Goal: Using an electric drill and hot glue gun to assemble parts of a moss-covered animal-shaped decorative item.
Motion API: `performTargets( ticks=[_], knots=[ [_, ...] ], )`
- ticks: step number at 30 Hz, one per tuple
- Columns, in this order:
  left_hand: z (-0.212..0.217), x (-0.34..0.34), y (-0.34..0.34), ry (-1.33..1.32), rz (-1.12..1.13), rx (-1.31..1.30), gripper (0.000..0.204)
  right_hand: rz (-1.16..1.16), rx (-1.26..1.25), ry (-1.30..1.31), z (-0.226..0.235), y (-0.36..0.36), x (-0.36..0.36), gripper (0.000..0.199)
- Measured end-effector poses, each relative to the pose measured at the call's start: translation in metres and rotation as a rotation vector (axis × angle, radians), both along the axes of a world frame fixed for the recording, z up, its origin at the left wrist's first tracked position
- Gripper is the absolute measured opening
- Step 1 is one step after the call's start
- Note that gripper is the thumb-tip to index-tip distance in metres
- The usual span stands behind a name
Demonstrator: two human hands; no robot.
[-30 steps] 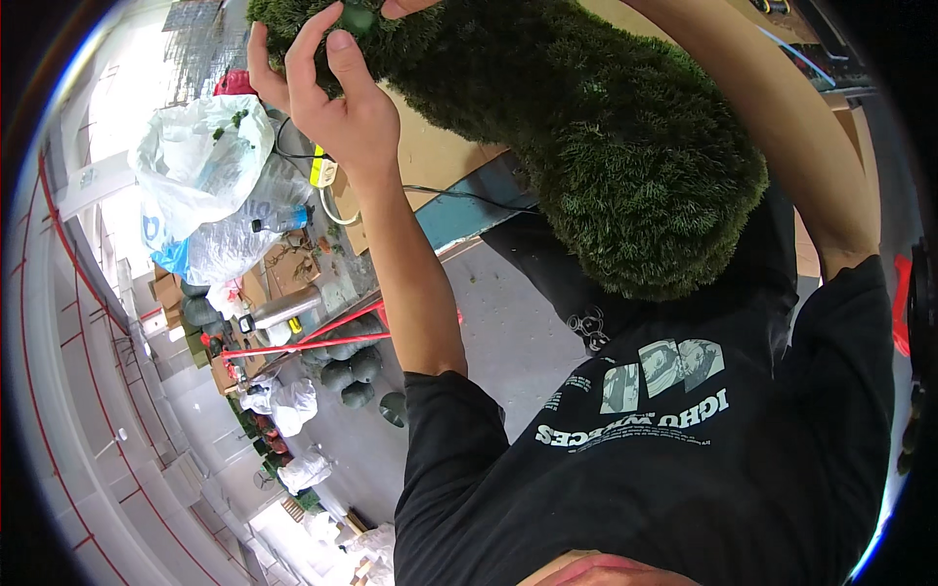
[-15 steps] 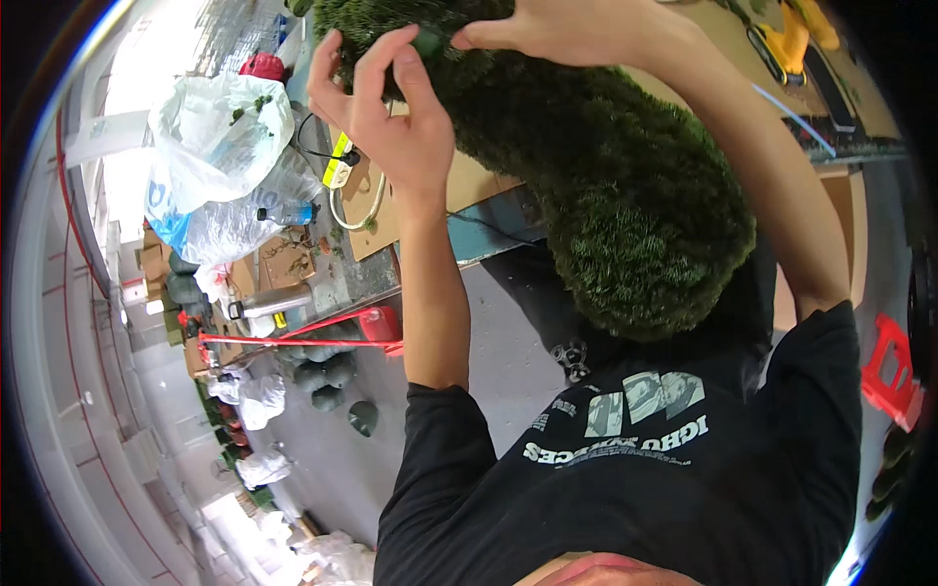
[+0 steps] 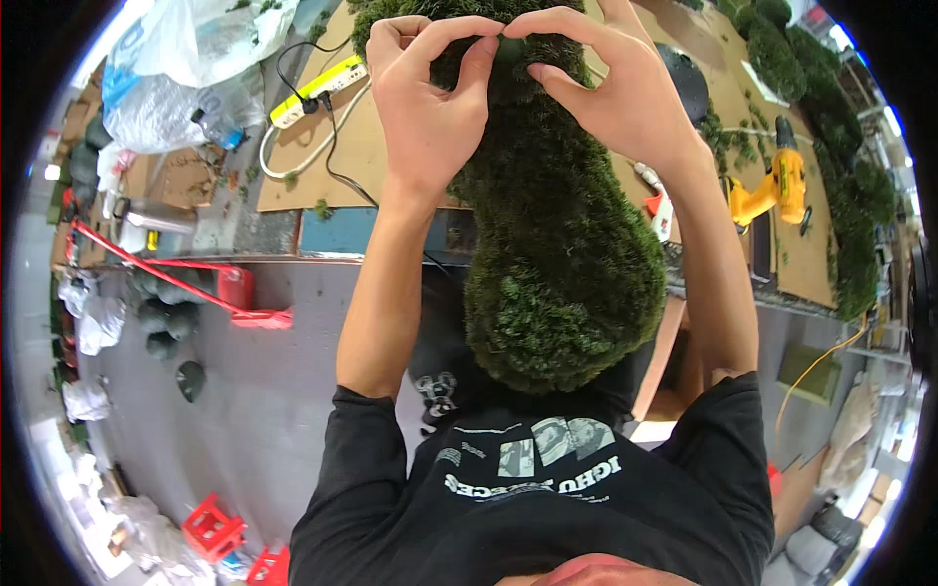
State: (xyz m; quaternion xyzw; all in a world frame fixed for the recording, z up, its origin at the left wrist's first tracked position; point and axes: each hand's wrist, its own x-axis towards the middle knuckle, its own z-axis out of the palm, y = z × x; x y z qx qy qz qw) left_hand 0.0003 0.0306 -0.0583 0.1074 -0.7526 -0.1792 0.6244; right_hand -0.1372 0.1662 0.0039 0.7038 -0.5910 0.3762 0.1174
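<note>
A long, lobed form point(image 3: 562, 283) covered in dark green, moss-like foliage extends from the table toward my body, its rounded near end close to my shirt. Both hands are over its far part. My left hand point(image 3: 430, 103) has thumb and index finger pinched together; what lies between the tips is too small to name. Curved in from the other side, my right hand point(image 3: 620, 93) brings its index fingertip against the left fingertips, with its thumb apart and low over the foliage. Between the hands shows a smooth dark green patch point(image 3: 509, 51).
Left on the table are a yellow-and-white power strip point(image 3: 318, 93) with cables, clear plastic bags point(image 3: 186, 107) and a metal flask point(image 3: 158, 215). To the right lies a yellow cordless drill point(image 3: 772, 186), with more green foliage point(image 3: 816, 127) beyond. A red frame point(image 3: 234, 288) juts out left.
My view has swung right, showing the drill and right side of the table more fully. My left fingers, spread before, are now pinched, and the right index finger has come to meet them.
</note>
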Motion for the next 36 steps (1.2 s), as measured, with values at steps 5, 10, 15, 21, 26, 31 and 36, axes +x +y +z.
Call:
performTargets(
  ticks=[5,10,15,21,26,31,36],
  knots=[
    [-0.009,-0.001,0.032,0.129,0.02,0.085,0.023,0.017,-0.002,0.113,-0.007,-0.004,-0.009,0.038],
    [-0.023,-0.014,0.073,0.147,0.102,-0.057,0.038,0.054,0.049,-0.079,-0.003,-0.003,-0.012,0.047],
    [-0.03,-0.023,0.049,0.123,0.007,0.059,0.05,0.034,0.072,-0.165,0.001,0.001,-0.005,0.047],
    [-0.035,-0.029,0.029,0.262,-0.109,0.0,0.047,0.08,0.035,-0.137,-0.006,-0.004,-0.01,0.048],
    [-0.025,-0.023,0.022,0.152,-0.122,-0.041,0.044,0.067,0.029,-0.113,-0.007,-0.006,-0.014,0.05],
    [-0.029,-0.025,0.004,0.22,-0.193,-0.096,0.035,0.05,-0.007,-0.034,-0.009,-0.008,-0.013,0.05],
    [-0.027,-0.023,0.006,0.221,-0.175,-0.085,0.036,0.012,-0.07,-0.05,-0.015,-0.008,-0.01,0.043]
  ],
)
